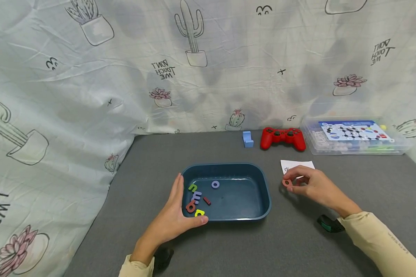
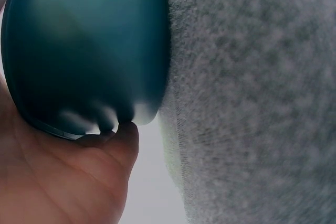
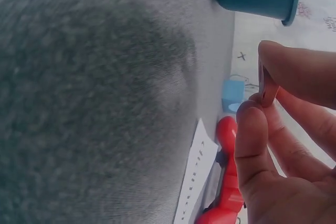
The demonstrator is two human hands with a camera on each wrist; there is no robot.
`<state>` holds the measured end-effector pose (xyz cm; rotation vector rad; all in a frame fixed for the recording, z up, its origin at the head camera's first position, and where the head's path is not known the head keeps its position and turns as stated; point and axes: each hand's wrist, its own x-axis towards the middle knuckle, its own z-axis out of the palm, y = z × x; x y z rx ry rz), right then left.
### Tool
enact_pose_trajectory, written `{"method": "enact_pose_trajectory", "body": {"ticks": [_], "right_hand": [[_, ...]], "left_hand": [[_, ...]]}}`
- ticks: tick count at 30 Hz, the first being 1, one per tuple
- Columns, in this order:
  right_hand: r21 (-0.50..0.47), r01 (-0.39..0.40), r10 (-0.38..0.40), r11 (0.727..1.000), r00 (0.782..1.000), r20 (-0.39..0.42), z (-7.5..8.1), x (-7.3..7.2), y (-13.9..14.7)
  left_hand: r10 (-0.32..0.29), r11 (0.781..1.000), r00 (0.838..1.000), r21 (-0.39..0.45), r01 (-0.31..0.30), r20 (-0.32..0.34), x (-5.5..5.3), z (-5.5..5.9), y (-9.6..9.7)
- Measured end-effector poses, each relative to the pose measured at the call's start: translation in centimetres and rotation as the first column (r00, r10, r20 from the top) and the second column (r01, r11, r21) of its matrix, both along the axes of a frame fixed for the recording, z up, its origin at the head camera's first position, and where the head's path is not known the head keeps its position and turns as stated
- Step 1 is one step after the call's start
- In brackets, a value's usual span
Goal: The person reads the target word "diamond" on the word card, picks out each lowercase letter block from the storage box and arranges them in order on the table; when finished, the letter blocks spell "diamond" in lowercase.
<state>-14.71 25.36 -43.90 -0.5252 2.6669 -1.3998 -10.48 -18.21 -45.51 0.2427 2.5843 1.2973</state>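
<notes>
Nearest the camera are two pale sleeves [image 1: 381, 242]. The L hand [image 1: 171, 213] is spread wide round a near corner of the tray [image 1: 242, 200], fingers along the outer wall, thumb at the near rim, prob. so that the tray does not slide. The R hand [image 1: 310, 185] makes a narrow pinch on a reddish ring-shaped letter [image 3: 269, 90], prob. b/c such small piece needs only fingertips. This letter is R of the tray, near the white card [image 1: 298, 164]. Inside the tray, a purple m [image 1: 196, 197] lies w/ other letters [image 1: 207, 201].
</notes>
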Motion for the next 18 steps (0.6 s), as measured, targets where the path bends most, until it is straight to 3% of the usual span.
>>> {"method": "enact_pose_trajectory", "body": {"ticks": [10, 18], "right_hand": [[0.051, -0.028, 0.029, 0.998, 0.999, -0.014, -0.9, 0.0, 0.2], [0.089, -0.081, 0.090, 0.993, 0.991, -0.102, -1.7, -0.2, 0.5]], "left_hand": [[0.000, 1.000, 1.000, 0.007, 0.000, 0.000, 0.0, -0.1, -0.1], [0.002, 1.000, 1.000, 0.005, -0.002, 0.004, 0.0, 0.0, 0.0]]}}
